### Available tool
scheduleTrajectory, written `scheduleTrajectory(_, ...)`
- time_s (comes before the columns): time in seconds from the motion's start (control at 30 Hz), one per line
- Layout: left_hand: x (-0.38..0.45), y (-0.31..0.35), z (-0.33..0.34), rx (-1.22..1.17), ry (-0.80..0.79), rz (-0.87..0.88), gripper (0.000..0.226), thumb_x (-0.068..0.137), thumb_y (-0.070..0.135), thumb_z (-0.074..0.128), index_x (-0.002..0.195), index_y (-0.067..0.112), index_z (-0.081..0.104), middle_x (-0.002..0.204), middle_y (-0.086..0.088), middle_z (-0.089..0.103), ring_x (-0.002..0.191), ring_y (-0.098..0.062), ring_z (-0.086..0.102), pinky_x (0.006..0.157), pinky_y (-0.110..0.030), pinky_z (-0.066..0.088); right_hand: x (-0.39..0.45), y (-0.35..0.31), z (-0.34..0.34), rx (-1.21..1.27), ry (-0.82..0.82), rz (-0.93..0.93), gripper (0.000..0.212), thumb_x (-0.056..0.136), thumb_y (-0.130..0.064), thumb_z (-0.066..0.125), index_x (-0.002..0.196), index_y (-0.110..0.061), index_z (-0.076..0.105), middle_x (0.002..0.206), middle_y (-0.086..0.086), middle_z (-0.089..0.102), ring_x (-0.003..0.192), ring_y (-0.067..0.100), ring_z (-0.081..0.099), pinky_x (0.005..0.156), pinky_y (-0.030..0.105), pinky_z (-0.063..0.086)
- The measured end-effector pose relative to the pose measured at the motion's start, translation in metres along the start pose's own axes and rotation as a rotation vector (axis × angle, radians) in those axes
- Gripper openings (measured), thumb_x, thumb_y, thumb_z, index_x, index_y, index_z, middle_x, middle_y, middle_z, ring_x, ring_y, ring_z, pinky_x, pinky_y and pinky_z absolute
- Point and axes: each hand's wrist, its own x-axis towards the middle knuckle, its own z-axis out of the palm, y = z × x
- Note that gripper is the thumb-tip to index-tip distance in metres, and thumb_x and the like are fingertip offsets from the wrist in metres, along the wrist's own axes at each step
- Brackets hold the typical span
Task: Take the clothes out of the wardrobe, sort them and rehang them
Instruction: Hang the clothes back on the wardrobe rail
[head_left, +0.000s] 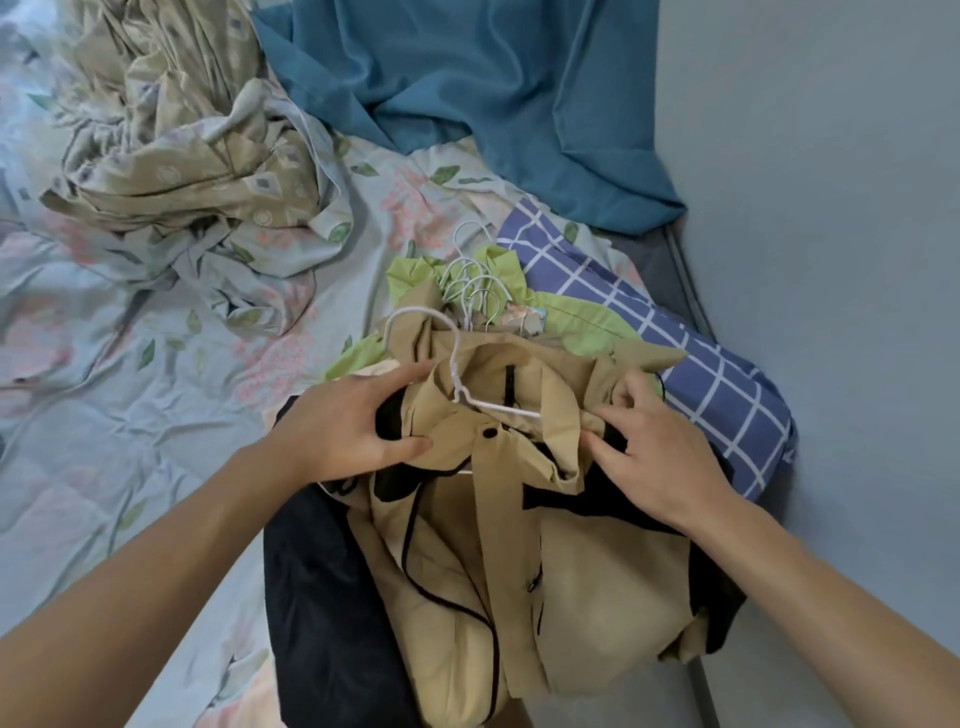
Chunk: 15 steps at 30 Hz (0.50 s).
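A tan jacket with black trim (587, 571) lies on top of a pile of clothes at the bed's near edge, still on a white hanger (457, 374). My left hand (343, 426) grips the jacket's left shoulder, thumb under the fabric. My right hand (660, 457) pinches the right shoulder at the collar. Under the jacket lie a dark navy garment (317, 587) and a light green garment (576, 317). Several more hanger hooks (475, 280) stick out behind the collar.
The bed has a floral sheet (130, 441). A crumpled patterned quilt (197, 171) lies at the back left, a teal curtain (493, 93) hangs at the back, and a blue checked pillow (696, 364) sits right of the pile. A grey wall (831, 208) is at the right.
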Motion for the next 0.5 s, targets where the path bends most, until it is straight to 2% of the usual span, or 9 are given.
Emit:
scheduleTrajectory(0.07, 0.008, 0.0, -0.001, 0.035, -0.071, -0.053, 0.068, 0.084, 0.076, 0.065, 0.145, 0.049, 0.051, 0.127, 0.015, 0.062, 0.11, -0.016, 0.062, 0.074, -0.032, 0.041, 0.005, 0.001, -0.001, 0.043, 0.025, -0.044, 0.038, 0.095, -0.054, 0.053, 0.082, -0.022, 0.069, 0.111, -0.011, 0.04, 0.106, 0.013, 0.045, 0.079, 0.035, 0.049)
scheduleTrajectory(0.13, 0.004, -0.003, 0.004, -0.004, -0.117, -0.055, 0.052, 0.085, 0.077, 0.064, 0.131, 0.052, 0.062, 0.128, 0.015, 0.048, 0.102, -0.011, 0.055, 0.074, -0.031, 0.04, 0.007, 0.007, -0.002, 0.087, 0.021, -0.131, 0.033, 0.098, -0.046, 0.057, 0.089, -0.022, 0.077, 0.133, -0.013, 0.045, 0.129, 0.015, 0.039, 0.103, 0.038, 0.043)
scheduleTrajectory(0.17, 0.0, -0.006, 0.007, -0.053, -0.116, -0.032, 0.045, 0.084, 0.079, 0.062, 0.121, 0.055, 0.066, 0.128, 0.016, 0.043, 0.1, -0.007, 0.051, 0.077, -0.033, 0.043, 0.007, 0.01, -0.002, 0.115, -0.006, -0.172, 0.031, 0.1, -0.045, 0.056, 0.096, -0.024, 0.078, 0.14, -0.014, 0.047, 0.134, 0.015, 0.039, 0.109, 0.042, 0.04)
scheduleTrajectory(0.23, -0.009, -0.013, 0.013, -0.144, -0.118, 0.023, 0.039, 0.079, 0.083, 0.056, 0.107, 0.058, 0.069, 0.13, 0.021, 0.042, 0.111, -0.002, 0.042, 0.095, -0.04, 0.047, 0.003, 0.013, 0.0, 0.204, -0.121, -0.191, 0.028, 0.102, -0.046, 0.053, 0.107, -0.029, 0.074, 0.13, -0.017, 0.058, 0.124, 0.011, 0.052, 0.105, 0.045, 0.046)
scheduleTrajectory(0.3, -0.018, -0.021, 0.019, -0.151, -0.142, 0.092, 0.047, 0.083, 0.082, 0.055, 0.113, 0.052, 0.073, 0.142, 0.027, 0.045, 0.135, -0.005, 0.036, 0.114, -0.042, 0.039, -0.004, 0.011, 0.003, 0.251, -0.236, -0.146, 0.024, 0.104, -0.05, 0.049, 0.107, -0.035, 0.068, 0.104, -0.013, 0.068, 0.098, 0.012, 0.061, 0.089, 0.049, 0.052)
scheduleTrajectory(0.33, -0.021, -0.023, 0.021, -0.165, -0.142, 0.132, 0.049, 0.087, 0.078, 0.057, 0.12, 0.047, 0.075, 0.149, 0.028, 0.044, 0.143, -0.006, 0.035, 0.119, -0.04, 0.034, -0.008, 0.011, 0.005, 0.25, -0.257, -0.133, 0.024, 0.104, -0.052, 0.047, 0.112, -0.04, 0.067, 0.099, -0.01, 0.07, 0.091, 0.014, 0.063, 0.085, 0.049, 0.053)
scheduleTrajectory(0.37, -0.023, -0.023, 0.022, -0.211, -0.157, 0.147, 0.045, 0.091, 0.071, 0.06, 0.125, 0.044, 0.074, 0.151, 0.031, 0.045, 0.146, -0.004, 0.036, 0.12, -0.034, 0.032, -0.012, 0.009, 0.007, 0.248, -0.262, -0.131, 0.026, 0.104, -0.053, 0.046, 0.12, -0.045, 0.065, 0.104, -0.009, 0.072, 0.091, 0.016, 0.065, 0.086, 0.047, 0.054)
scheduleTrajectory(0.43, -0.028, -0.018, 0.019, -0.346, -0.246, 0.084, 0.028, 0.099, 0.054, 0.065, 0.124, 0.046, 0.071, 0.133, 0.035, 0.061, 0.127, 0.008, 0.054, 0.107, -0.02, 0.041, -0.018, 0.008, 0.01, 0.272, -0.246, -0.134, 0.031, 0.105, -0.05, 0.047, 0.134, -0.051, 0.06, 0.132, -0.021, 0.066, 0.109, 0.013, 0.065, 0.096, 0.041, 0.052)
scheduleTrajectory(0.5, -0.03, -0.014, 0.022, -0.412, -0.32, 0.001, 0.011, 0.102, 0.048, 0.063, 0.105, 0.058, 0.066, 0.094, 0.035, 0.071, 0.086, 0.005, 0.065, 0.078, -0.017, 0.047, -0.02, 0.008, 0.011, 0.299, -0.217, -0.144, 0.032, 0.106, -0.043, 0.049, 0.136, -0.045, 0.062, 0.151, -0.035, 0.046, 0.136, 0.003, 0.051, 0.108, 0.035, 0.046)
